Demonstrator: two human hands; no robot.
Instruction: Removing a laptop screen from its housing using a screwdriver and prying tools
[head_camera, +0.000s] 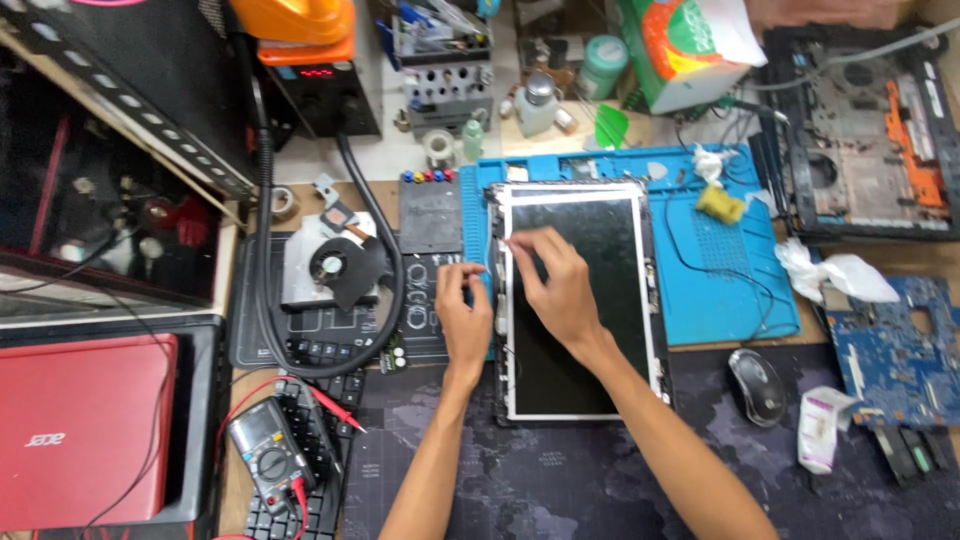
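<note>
The laptop screen panel (575, 300) lies flat, dark face up, partly on the blue work mat (720, 290) and partly on the dark desk mat (560, 480), in front of the person. In the head view, the right hand (555, 285) reaches across the panel with wrist bent, its fingertips (512, 243) pinched together at the panel's upper left edge. The left hand (462, 318) rests just beside the panel's left edge, fingers curled, touching the frame; whether it grips anything I cannot tell. A cooling fan (330, 265) sits to the left, a mouse (757, 385) to the right.
</note>
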